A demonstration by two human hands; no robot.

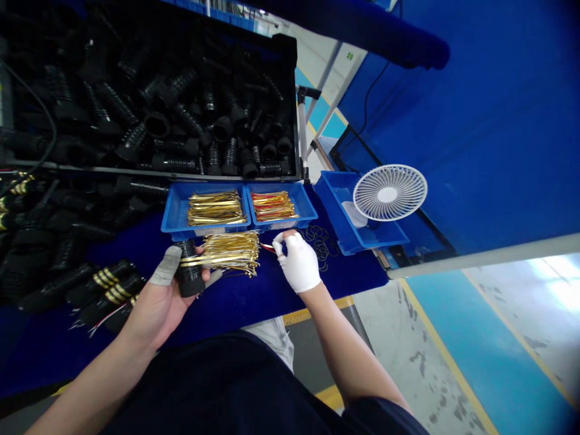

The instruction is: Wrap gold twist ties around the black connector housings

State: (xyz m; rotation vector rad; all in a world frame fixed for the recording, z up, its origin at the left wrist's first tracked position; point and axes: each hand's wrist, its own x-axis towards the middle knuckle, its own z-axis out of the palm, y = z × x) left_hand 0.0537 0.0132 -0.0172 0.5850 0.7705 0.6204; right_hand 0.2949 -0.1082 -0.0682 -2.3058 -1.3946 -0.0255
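Observation:
My left hand [165, 290], with grey covers on thumb and a fingertip, is wrapped round a black ribbed cylinder [189, 281]. Gold bands run across that cylinder. Just right of it is a bundle of thin gold strips [233, 251]; whether the bands join the bundle I cannot tell. My right hand [299, 263], in a white glove with bare fingertips, pinches a thin red-and-light strip [267, 247] whose end points left. Black rings [321, 241] lie on the blue cloth beside the right hand.
Two blue trays hold gold strips [215, 208] and red-and-gold strips [274, 206]. Behind them stands a large black crate [226, 177] full of black ribbed parts. Banded black cylinders [111, 287] lie at left. A white fan [389, 192] stands by a blue bin [348, 241] at right.

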